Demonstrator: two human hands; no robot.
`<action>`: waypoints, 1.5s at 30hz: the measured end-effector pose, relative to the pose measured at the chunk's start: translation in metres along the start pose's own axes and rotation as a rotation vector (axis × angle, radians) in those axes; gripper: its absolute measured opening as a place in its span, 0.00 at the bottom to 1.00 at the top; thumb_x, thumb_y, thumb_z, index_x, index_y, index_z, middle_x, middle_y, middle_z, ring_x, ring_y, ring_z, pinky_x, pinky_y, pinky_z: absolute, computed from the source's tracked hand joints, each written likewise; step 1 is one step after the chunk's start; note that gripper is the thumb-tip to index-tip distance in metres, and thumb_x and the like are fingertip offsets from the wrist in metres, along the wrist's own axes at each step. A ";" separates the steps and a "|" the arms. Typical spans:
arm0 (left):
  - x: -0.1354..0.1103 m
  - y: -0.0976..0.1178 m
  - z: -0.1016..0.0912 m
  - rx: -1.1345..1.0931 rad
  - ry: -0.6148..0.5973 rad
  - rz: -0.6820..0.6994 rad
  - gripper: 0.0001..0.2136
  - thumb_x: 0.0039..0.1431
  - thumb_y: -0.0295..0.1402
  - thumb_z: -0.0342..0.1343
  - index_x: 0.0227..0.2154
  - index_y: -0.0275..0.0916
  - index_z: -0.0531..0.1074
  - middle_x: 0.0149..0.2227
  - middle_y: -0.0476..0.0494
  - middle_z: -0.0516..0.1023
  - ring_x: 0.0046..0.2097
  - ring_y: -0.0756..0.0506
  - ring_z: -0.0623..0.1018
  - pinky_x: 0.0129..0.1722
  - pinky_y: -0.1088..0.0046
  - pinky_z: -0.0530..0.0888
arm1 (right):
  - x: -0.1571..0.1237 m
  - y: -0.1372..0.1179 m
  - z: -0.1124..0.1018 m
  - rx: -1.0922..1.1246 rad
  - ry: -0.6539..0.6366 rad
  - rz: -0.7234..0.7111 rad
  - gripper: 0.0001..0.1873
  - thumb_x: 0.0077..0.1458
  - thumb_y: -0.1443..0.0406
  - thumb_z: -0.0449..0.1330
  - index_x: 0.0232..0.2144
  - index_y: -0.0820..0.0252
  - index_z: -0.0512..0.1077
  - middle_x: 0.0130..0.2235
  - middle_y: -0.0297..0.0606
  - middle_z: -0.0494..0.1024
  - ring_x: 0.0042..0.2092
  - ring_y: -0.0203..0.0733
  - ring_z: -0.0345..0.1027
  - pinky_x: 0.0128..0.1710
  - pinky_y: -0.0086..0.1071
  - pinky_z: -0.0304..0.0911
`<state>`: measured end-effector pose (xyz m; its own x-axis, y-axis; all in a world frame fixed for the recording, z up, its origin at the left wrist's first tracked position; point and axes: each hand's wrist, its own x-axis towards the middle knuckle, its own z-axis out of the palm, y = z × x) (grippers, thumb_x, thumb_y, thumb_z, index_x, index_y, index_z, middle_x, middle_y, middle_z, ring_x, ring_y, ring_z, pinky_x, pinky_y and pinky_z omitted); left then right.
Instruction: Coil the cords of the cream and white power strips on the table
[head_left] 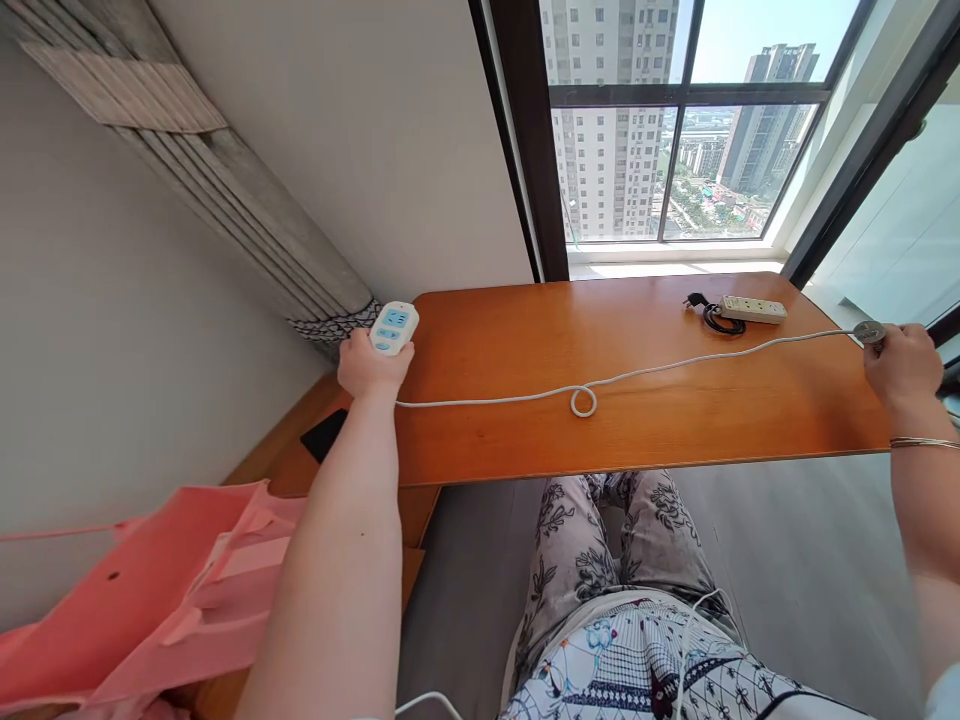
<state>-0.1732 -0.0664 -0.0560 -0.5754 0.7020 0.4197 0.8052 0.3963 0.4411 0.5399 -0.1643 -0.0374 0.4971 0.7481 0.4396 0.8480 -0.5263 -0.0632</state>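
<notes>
Your left hand [369, 366] grips the white power strip [394, 328] at the left end of the table [525, 440]; your right hand [902, 365] is closed around its plug [869, 331] at the right edge. The cord [675, 364] lies stretched between them across the wood, with one small loop [583, 402] mid-table. Pull the ends further apart and that loop could cinch into a kink.

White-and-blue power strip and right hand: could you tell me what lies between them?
Head view: a thin white cable, looped once, lies on the brown wooden table, joining power strip and right hand.
</notes>
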 end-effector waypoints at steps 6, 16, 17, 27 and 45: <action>-0.003 -0.039 -0.003 0.185 -0.046 -0.002 0.23 0.52 0.41 0.62 0.49 0.37 0.66 0.53 0.30 0.73 0.54 0.29 0.76 0.47 0.53 0.74 | 0.012 0.038 0.014 -0.008 -0.005 0.143 0.14 0.55 0.66 0.61 0.44 0.59 0.80 0.43 0.54 0.74 0.34 0.47 0.61 0.30 0.39 0.51; -0.008 -0.019 0.022 0.237 -0.127 0.173 0.28 0.54 0.42 0.60 0.56 0.36 0.64 0.55 0.27 0.72 0.56 0.29 0.75 0.50 0.54 0.73 | 0.017 0.024 0.041 -0.069 -0.101 0.107 0.07 0.56 0.64 0.63 0.36 0.58 0.79 0.41 0.51 0.75 0.35 0.46 0.59 0.33 0.38 0.51; -0.009 -0.012 0.027 0.243 -0.160 0.214 0.28 0.55 0.42 0.60 0.56 0.36 0.64 0.56 0.27 0.72 0.57 0.29 0.74 0.51 0.54 0.73 | 0.016 0.017 0.041 -0.073 -0.112 0.062 0.07 0.56 0.64 0.63 0.36 0.59 0.79 0.42 0.53 0.75 0.38 0.48 0.61 0.34 0.39 0.52; -0.025 0.019 0.060 0.290 -0.352 0.230 0.28 0.56 0.48 0.56 0.55 0.34 0.67 0.57 0.22 0.73 0.58 0.28 0.73 0.55 0.50 0.69 | -0.012 -0.029 0.005 -0.049 -0.180 -0.035 0.16 0.63 0.65 0.51 0.49 0.60 0.74 0.44 0.57 0.77 0.34 0.48 0.68 0.32 0.39 0.49; -0.218 0.128 -0.005 -0.345 -1.068 1.400 0.29 0.52 0.56 0.62 0.52 0.45 0.72 0.52 0.35 0.77 0.53 0.35 0.77 0.53 0.59 0.73 | -0.113 -0.108 -0.158 1.842 -0.586 -0.077 0.11 0.60 0.52 0.57 0.35 0.49 0.73 0.27 0.27 0.46 0.23 0.33 0.25 0.19 0.34 0.32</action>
<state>0.0546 -0.1719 -0.0874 0.8836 0.4682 0.0081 0.4194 -0.7989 0.4312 0.3629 -0.2554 0.0615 0.1141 0.9724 0.2035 -0.2055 0.2235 -0.9528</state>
